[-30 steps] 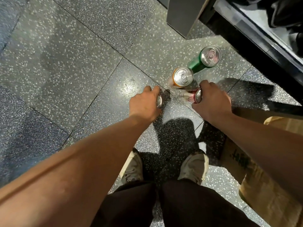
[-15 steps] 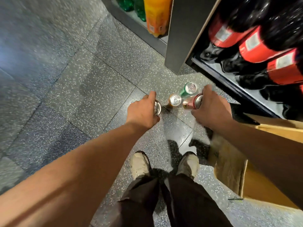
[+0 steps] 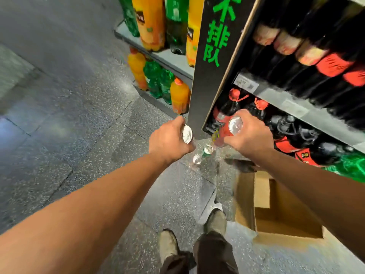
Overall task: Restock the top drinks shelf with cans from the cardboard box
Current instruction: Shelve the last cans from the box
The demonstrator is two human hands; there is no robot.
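Note:
My left hand (image 3: 169, 140) grips a can (image 3: 187, 133) whose silver top shows past my fingers; its colour is hidden. My right hand (image 3: 247, 135) grips a red can (image 3: 229, 129), silver top up, in front of the lower shelf of dark bottles. Two more cans stand on the floor below my hands: a green can (image 3: 207, 150) and a second can (image 3: 197, 159) of which mainly the silver top shows. The open cardboard box (image 3: 262, 196) lies on the floor at the right, under my right forearm.
A black end panel with green characters (image 3: 212, 62) stands upright between my hands. Left of it are shelves of orange and green bottles (image 3: 156, 80); right of it are shelves of dark cola bottles (image 3: 308, 62). My shoes (image 3: 215, 220) are on the speckled floor.
I have stood up. Both hands rose from the floor with a can each, and the view tilted up to show the shelves. The two floor cans stayed put.

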